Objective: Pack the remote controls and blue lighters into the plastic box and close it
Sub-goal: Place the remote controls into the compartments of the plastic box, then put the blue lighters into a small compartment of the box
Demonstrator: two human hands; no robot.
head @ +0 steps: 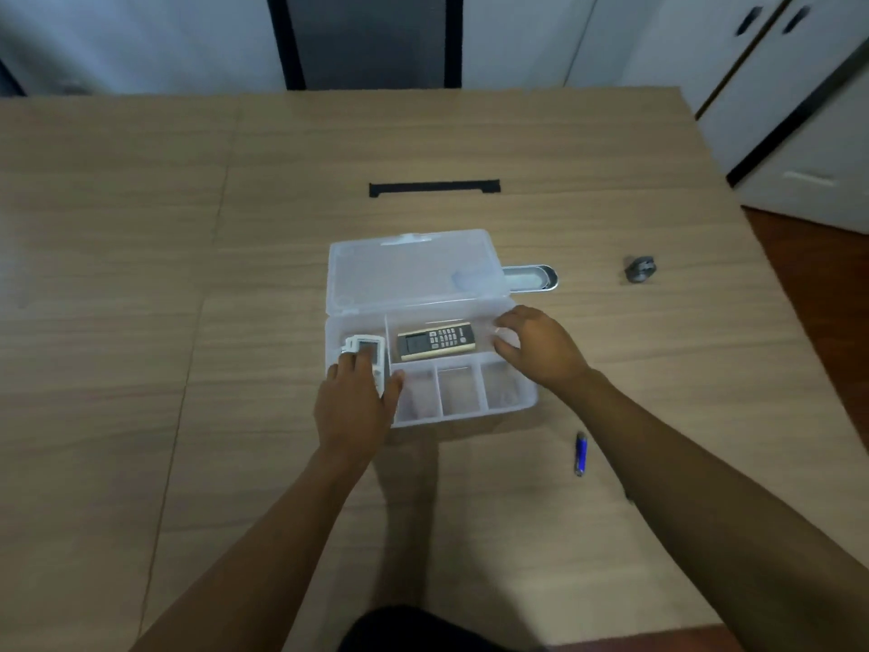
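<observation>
Where the wood table [141,275] is bare on the left, nothing but brown grain. Then the left hand [355,407], palm down, fingers wrapped on a white remote control [366,350] and holding it in the far-left part of the plastic box [529,400]. Top end of that remote poking out past the fingertips, lower end hidden under the hand. Box clear, sitting near the middle of the table, lid [414,275] flipped open and lying flat behind it. Next inside, a gold and grey remote control [436,342] lying flat on its side in the long back part, buttons up, touching no hand. In front of it, three small parts in a row with nothing clear to see inside. Farther back on the table, a thin black strip [435,187]. Then the right hand [541,345], fingers curled loose over the right end of the box, at the rim, gripping nothing; cannot tell if touching the wall. Behind the lid's right corner, a shiny metal tin [536,277], partly hidden. Nearer, right of the box and apart from it, a blue lighter [581,454] lying on the table, beside the right forearm. Far right, a small grey thing [640,270], too blurry to tell.
</observation>
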